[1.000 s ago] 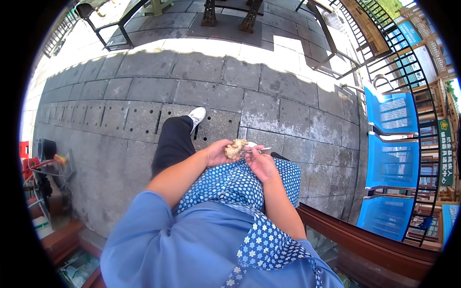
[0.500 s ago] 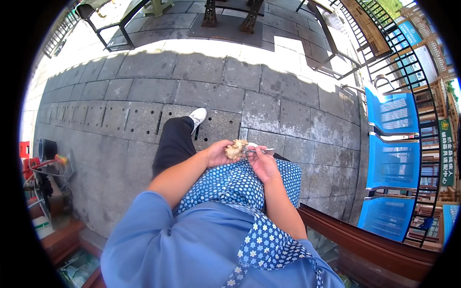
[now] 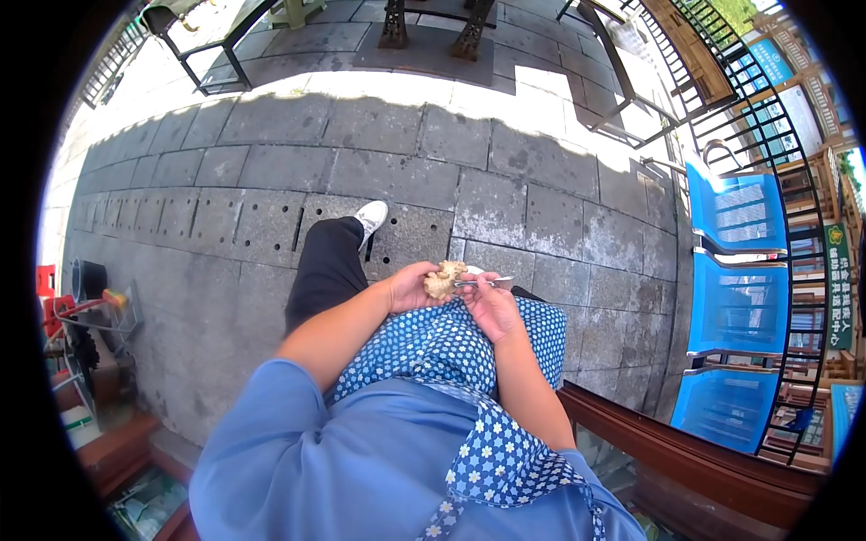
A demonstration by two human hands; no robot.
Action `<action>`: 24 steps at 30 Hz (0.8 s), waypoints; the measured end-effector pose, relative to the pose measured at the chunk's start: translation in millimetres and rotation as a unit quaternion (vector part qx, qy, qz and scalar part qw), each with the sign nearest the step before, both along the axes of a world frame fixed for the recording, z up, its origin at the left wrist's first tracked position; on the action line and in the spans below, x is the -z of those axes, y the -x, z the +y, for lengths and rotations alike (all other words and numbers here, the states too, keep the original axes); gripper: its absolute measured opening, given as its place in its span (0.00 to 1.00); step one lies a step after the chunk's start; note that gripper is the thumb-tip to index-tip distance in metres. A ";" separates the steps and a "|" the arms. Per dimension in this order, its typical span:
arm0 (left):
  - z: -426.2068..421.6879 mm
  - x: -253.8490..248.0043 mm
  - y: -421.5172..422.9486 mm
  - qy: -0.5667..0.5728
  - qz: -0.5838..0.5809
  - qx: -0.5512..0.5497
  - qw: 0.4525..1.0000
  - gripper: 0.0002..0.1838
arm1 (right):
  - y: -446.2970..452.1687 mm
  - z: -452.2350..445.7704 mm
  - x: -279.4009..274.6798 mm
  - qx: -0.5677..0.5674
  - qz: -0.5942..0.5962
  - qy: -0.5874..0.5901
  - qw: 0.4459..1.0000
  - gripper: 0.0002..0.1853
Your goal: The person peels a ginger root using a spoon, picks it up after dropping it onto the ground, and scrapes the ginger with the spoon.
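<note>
A knobbly pale ginger root (image 3: 440, 283) rests in my left hand (image 3: 411, 288), whose fingers are closed round its left side. In my right hand (image 3: 492, 308) is a thin, shiny metal utensil (image 3: 500, 280), pinched between thumb and fingers. Its narrow end points right, and the other end lies close against the ginger; its exact kind is too small to tell. Both hands are held over my lap, above a blue flowered apron (image 3: 415, 343).
Grey paving (image 3: 388, 176) spreads ahead. Blue seats (image 3: 738, 309) line a black railing on the right. A brown ledge (image 3: 686, 460) runs behind my right arm. A walker-like metal frame (image 3: 113, 311) stands at left, with dark benches (image 3: 212, 54) farther off.
My right hand and the metal utensil have shifted very slightly, with the utensil's outer end a little farther left. The left hand and ginger look nearly the same.
</note>
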State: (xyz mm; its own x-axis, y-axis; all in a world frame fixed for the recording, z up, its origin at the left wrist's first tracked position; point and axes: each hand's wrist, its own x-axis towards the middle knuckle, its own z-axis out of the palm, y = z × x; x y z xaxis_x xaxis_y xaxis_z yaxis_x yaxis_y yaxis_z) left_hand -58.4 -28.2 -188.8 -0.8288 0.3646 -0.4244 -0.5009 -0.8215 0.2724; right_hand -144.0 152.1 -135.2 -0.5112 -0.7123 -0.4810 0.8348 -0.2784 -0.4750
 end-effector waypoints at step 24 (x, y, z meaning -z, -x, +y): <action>1.0 -3.7 -0.3 0.018 0.002 0.002 1.000 0.25 | -2.7 -2.2 -2.8 -0.003 0.022 -0.021 1.000 0.03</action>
